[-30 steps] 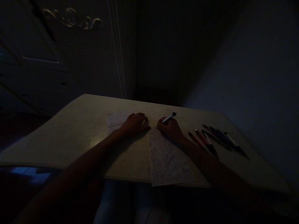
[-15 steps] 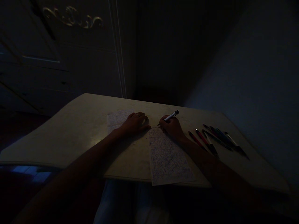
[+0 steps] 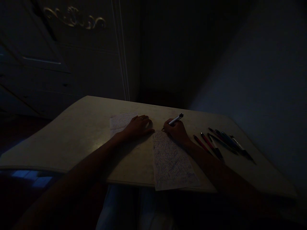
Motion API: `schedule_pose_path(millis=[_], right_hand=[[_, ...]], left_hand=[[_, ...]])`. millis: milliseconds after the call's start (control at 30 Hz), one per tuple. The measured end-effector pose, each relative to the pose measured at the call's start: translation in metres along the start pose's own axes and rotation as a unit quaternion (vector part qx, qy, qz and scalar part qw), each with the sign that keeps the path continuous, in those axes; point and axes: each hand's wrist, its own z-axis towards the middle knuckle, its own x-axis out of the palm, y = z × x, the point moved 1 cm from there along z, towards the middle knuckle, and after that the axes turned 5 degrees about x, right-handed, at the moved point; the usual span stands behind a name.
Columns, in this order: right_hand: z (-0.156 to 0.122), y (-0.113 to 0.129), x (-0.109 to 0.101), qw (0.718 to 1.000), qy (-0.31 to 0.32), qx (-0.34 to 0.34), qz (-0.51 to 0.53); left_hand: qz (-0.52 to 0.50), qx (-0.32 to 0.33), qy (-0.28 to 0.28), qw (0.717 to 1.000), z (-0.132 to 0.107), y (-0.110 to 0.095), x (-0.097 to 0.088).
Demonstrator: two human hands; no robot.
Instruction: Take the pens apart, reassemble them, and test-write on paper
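Note:
A white pen with a dark clip end (image 3: pixel 176 119) is gripped in my right hand (image 3: pixel 177 131), its tip down at the top edge of a sheet of paper (image 3: pixel 174 163) densely covered in scribbled ink. That sheet's lower edge overhangs the table's near side. My left hand (image 3: pixel 139 126) lies open and flat, fingers spread, with the thumb pointing toward the sheet's top left corner. Partly beneath the left hand is a second written-on paper (image 3: pixel 120 122). A ring shows on one left finger.
Several pens lie on the table (image 3: pixel 72 137) to the right, among them a red pen (image 3: pixel 202 144) and a white-and-black pen (image 3: pixel 236 141). A cabinet (image 3: pixel 93 64) with gold scrollwork stands behind at left; a pale wall (image 3: pixel 263 80) borders the right. The room is very dim.
Only a very slight shift of the pen tip in my right hand shows. My left hand, both papers and the loose pens stay where they were.

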Motion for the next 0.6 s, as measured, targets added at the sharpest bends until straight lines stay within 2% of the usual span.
schedule_pose_path(millis=[200,433,600], right_hand=[[0.0007,-0.0003,-0.0001,1.0,-0.008,-0.007,-0.015],[0.0001,0.0018,-0.0005,0.999,-0.001,-0.011,-0.031],[0.0031,-0.0013,-0.0032,0.999,-0.049,-0.008,-0.012]], left_hand=[[-0.004,0.0,0.009,1.0,0.0006,-0.0048,-0.0052],[0.002,-0.001,0.003,1.0,0.0013,-0.0029,-0.0026],[0.009,0.004,0.015,1.0,0.0004,-0.0045,-0.0054]])
